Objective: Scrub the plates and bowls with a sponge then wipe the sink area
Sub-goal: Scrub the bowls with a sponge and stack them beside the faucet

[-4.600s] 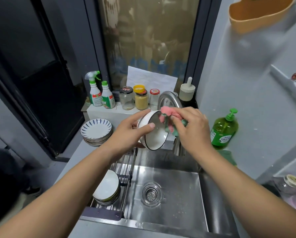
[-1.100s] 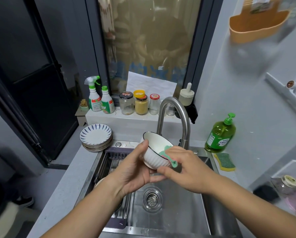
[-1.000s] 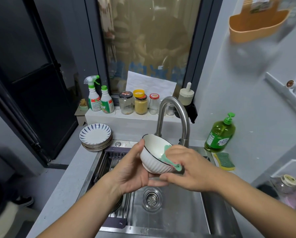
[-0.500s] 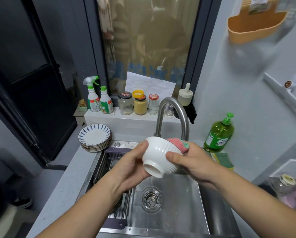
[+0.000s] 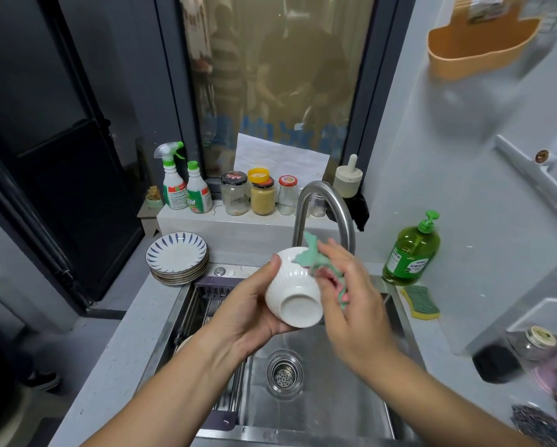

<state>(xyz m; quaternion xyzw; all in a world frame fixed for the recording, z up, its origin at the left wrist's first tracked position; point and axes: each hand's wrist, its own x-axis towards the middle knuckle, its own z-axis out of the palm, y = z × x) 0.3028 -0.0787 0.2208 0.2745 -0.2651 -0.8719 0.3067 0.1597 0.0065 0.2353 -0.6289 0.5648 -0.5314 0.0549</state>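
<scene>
Bowl (image 5: pixel 294 295) sat in the left hand (image 5: pixel 248 312), above the sink (image 5: pixel 335 408) and just in front of the tap (image 5: pixel 322 195). It was tipped so that its foot faced the camera and its mouth pointed away towards 12 o'clock. The left thumb (image 5: pixel 272 264) lay on the ribbed wall at the bowl's 10 o'clock. The other fingers were hidden behind and under it, so the hold read as a curled cradle with the thumb opposing. By my judgement the bowl was turned this way to offer its outer wall and foot to the sponge. It was probably kept over the basin so that drips would fall towards the drain (image 5: pixel 285 374) at 6 o'clock.

The right fingers (image 5: pixel 338 259) held the sponge (image 5: pixel 314 261), green with a pink face, against the wall at the bowl's 2 o'clock. One corner stuck up past them and another trailed below. They looked only lightly bent over it, though motion blur hid how the thumb gripped. The right hand (image 5: pixel 354 304) stood palm towards the bowl, fingers pointing to 11 o'clock.

Outward from there, the left wrist was bent back with the palm up, and its forearm ran down to 7 o'clock. The right forearm ran down to 4 o'clock, so the two arms met at the bowl in a V.

Plates (image 5: pixel 177 256) were stacked on the counter at 10 o'clock, well apart from the hands. Whether they were washed or waiting I could not tell. A rack (image 5: pixel 206 304) lay across the sink's left side, under the left wrist. The step looked like scrubbing the bowl's outside, and the sink wipe seemed not yet begun.
</scene>
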